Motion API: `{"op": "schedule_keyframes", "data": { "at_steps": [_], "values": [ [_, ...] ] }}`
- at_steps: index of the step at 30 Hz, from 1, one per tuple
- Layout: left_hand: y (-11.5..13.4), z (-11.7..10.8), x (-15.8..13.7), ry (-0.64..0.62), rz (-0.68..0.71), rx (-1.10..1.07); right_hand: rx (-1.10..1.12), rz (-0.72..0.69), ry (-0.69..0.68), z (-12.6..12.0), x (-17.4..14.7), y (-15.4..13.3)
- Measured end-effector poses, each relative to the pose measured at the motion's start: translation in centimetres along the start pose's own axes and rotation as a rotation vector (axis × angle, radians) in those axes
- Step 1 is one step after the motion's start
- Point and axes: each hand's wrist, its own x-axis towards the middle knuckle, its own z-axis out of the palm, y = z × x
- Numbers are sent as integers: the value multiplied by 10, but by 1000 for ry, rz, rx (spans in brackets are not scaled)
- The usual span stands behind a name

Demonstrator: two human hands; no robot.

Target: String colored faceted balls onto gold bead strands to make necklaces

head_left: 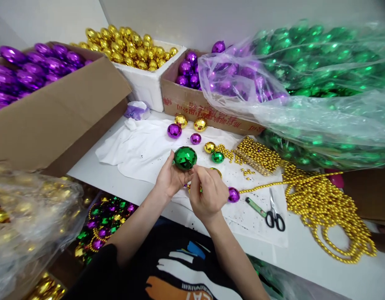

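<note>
Left hand (167, 178) | green bauble (185, 158) | held just beyond the palm

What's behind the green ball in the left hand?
Behind the green ball, white cloth shows, with purple balls and gold balls farther back. The patch directly behind the ball is covered, so anything there cannot be seen.

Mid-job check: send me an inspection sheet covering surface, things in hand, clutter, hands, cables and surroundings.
Surface: white cloth on white table; dark specks scattered.
Things in hand: large green ball.
Clutter: black-handled scissors beside a green tool; gold bead strands piled at right.
Hands: left hand holds the ball; right hand has curled fingers close by, grip hidden.
Cables: nothing seen.
Surroundings: cardboard box of purple balls; foam box of gold balls.
</note>
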Motion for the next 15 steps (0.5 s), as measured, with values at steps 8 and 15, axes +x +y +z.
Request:
{"op": "schedule_keyframes", "data": {
  "at_steps": [8, 15],
  "values": [
    [30, -22, -27, 65, 146, -47, 304, 193, -36, 26, 4, -17],
    [33, -34, -35, 77, 140, -36, 251, 70, -172, 35, -5, -27]
  ]
}}
